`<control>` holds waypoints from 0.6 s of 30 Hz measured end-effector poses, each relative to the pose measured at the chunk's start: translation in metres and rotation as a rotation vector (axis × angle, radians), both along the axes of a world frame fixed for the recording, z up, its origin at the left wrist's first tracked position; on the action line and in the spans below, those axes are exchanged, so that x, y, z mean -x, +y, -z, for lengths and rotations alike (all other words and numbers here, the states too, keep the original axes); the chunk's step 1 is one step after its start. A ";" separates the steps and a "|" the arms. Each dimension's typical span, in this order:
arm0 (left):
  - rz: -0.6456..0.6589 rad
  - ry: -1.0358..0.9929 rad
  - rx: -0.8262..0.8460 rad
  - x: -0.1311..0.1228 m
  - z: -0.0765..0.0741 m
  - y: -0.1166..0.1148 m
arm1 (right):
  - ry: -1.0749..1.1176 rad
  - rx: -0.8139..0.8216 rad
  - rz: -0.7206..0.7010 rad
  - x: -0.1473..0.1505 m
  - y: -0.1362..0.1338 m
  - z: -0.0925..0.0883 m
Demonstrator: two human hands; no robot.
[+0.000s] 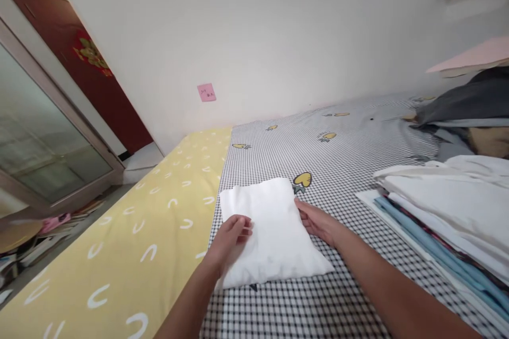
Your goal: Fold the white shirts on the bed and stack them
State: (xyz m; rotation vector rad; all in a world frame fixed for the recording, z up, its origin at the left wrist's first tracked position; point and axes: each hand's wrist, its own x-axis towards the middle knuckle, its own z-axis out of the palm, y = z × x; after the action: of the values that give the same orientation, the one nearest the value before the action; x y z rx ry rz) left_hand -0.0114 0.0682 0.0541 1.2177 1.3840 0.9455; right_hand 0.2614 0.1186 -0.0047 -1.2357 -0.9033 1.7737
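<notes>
A folded white cloth (274, 222), perhaps a garment, lies on the black-and-white checked bed sheet (274, 153). Its near edge is uneven, and one corner sticks out to the right. Over the cloth's left side is my left hand (234, 233), loosely curved with the fingers a little apart and nothing gripped. At the right edge of the cloth, my right hand (320, 222) rests with bent fingers against the fabric. Part of those fingers is hidden, but no firm grip shows.
To the right sits a stack of folded clothes (449, 196), white on top with blue below. Dark clothes (461, 98) are piled behind it. A yellow patterned sheet (159, 233) covers the left side. A white wall (270, 37) with a pink note (207, 92) stands behind.
</notes>
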 end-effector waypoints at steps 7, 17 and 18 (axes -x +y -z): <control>-0.266 0.599 -0.565 0.045 0.051 -0.042 | -0.101 -0.082 0.122 0.012 -0.001 0.005; -0.406 0.684 -0.504 0.046 0.073 -0.057 | -0.034 -0.056 0.187 0.001 -0.057 -0.004; -0.398 0.696 -0.511 0.046 0.072 -0.056 | -0.038 -0.059 0.198 -0.001 -0.063 -0.002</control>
State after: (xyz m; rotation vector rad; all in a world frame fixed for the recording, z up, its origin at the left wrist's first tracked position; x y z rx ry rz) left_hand -0.0572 0.0120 -0.0180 1.8037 2.0637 1.2663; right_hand 0.2620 0.0556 -0.0023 -1.2785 -0.8192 1.5615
